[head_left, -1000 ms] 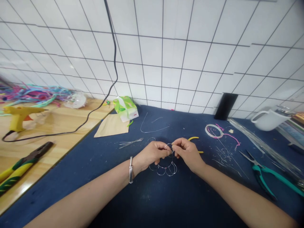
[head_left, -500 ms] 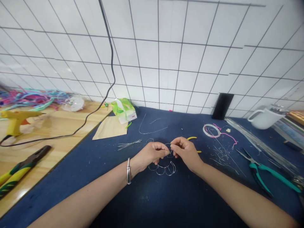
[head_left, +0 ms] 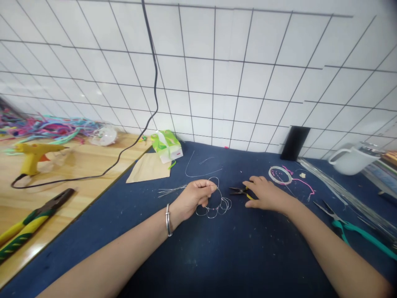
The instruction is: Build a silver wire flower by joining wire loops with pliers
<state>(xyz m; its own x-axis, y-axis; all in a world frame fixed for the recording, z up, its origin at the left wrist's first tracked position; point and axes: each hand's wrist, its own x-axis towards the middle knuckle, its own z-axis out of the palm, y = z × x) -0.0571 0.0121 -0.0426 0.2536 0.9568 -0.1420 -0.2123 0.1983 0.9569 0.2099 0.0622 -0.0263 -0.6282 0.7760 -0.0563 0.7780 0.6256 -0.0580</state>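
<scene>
My left hand (head_left: 194, 199), with a silver bangle at its wrist, is closed in a pinch on a wire ring with several thin silver loops (head_left: 212, 212). One of these loops rises above the fingertips; the others hang to the right and below. To the right, my right hand (head_left: 268, 193) has its thumb and fingers apart around the yellow handles of small pliers (head_left: 238, 191). The dark jaws of these pliers point left towards the wire piece. The hand hides most of the handles, and whether the fingers touch them is hard to see.
Cut wires (head_left: 172, 190) lie behind my left hand. Teal-handled pliers (head_left: 347, 225), a wire bundle (head_left: 338, 182), a white spool (head_left: 280, 175) and a white mug (head_left: 355, 158) are on the right. At left are a yellow glue gun (head_left: 34, 156), large pliers (head_left: 37, 219) and a tissue pack (head_left: 167, 145).
My right hand has let go of the wire piece, moved right and spread its fingers over the small pliers. My left hand still pinches the wire piece. The view has shifted slightly.
</scene>
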